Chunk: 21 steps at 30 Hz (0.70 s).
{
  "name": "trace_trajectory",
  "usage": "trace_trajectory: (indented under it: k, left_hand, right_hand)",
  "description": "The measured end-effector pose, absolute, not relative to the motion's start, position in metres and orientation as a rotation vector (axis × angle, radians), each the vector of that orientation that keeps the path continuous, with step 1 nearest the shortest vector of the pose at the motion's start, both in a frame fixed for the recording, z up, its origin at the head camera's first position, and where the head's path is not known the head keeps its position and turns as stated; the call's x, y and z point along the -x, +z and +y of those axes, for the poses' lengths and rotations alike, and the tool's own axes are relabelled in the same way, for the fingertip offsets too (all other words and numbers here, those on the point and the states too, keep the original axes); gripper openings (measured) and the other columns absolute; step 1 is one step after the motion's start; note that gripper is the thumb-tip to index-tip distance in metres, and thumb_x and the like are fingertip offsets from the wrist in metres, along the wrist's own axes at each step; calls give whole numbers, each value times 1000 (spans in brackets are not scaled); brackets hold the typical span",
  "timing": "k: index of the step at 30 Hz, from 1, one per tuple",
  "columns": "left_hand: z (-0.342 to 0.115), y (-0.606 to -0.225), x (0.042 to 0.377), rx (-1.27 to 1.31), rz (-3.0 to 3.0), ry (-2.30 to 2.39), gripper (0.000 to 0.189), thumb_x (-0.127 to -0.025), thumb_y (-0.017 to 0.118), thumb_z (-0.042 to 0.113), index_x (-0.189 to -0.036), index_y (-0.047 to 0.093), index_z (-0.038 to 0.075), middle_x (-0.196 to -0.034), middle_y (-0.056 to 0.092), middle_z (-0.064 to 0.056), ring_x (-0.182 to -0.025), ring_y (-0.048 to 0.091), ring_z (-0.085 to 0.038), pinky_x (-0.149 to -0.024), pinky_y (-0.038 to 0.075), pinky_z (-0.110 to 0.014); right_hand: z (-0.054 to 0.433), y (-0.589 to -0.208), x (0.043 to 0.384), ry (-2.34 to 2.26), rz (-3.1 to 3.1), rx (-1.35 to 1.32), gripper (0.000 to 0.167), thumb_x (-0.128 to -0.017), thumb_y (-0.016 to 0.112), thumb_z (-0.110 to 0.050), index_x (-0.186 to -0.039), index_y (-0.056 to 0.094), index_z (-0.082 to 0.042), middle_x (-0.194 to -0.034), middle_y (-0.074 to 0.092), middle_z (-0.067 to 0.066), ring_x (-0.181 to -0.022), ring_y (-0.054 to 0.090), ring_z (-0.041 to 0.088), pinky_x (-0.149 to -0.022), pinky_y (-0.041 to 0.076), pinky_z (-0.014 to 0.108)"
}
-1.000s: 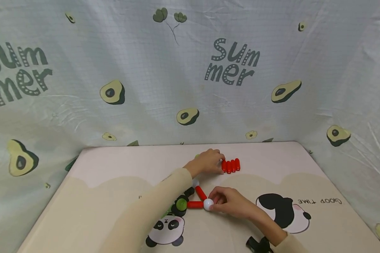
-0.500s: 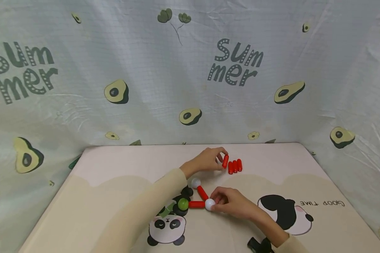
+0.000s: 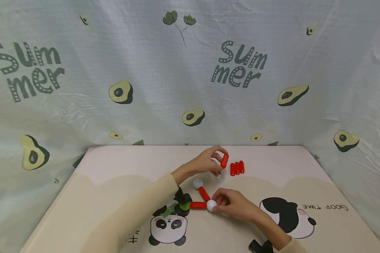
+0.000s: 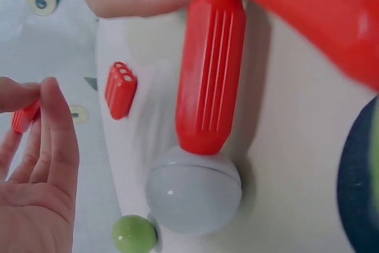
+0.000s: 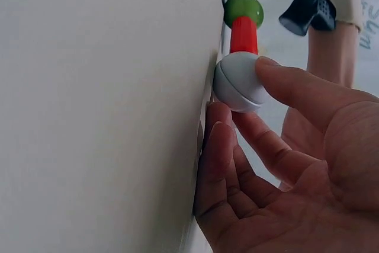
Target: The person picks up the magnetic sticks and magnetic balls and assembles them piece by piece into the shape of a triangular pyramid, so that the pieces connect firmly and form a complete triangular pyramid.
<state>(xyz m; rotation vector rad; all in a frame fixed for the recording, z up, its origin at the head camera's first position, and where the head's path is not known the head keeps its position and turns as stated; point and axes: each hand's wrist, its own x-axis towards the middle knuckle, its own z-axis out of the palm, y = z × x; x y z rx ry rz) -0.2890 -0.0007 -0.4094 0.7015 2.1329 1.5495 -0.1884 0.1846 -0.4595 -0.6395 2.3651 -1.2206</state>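
The left hand [image 3: 208, 162] is pinching 1 rod [image 3: 225, 161], drawing it away, leaving 3 others [image 3: 237, 168]; the right hand [image 3: 235, 205] is pinching a ball [image 3: 211, 206].

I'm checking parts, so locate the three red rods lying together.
In the head view, the three red rods lie toward the far edge of the table, just right of the left hand.

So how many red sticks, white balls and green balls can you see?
Red sticks: 6 (3 in a row, 2 joined to balls, 1 in the left hand)
White balls: 2
Green balls: 2 (1 at a stick's end, 1 on its own in the left wrist view)
Total: 10 in sight
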Motion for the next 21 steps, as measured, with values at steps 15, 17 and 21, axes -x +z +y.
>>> trace_trajectory:
  k: [15,17,21]
  left_hand:
    - [-37,-407,268,-625,1942,1682,45,-97,70,12,-139,54,11,-104,69,-11,-78,75,-18,-82,62,-38]
    - [-43,-408,263,-616,1960,1685,46,-97,70,13,-139,54,11,-101,70,-9,-76,74,-17,-79,63,-35]
    - [-57,-410,252,-598,1989,1687,48,-97,71,15,-141,54,12,-101,71,-8,-77,73,-17,-76,62,-33]
  right_hand:
    - [183,-460,186,-1227,2356,615,25,-92,78,-26,-110,67,-12,-89,62,0,-77,57,11,-66,48,21]
    - [183,-460,186,-1233,2354,629,25,-92,77,-25,-110,67,-11,-89,62,1,-77,56,11,-65,48,21]
    - [182,-459,187,-1233,2354,637,25,-92,77,-24,-110,67,-10,-89,62,2,-77,56,12,-64,48,21]
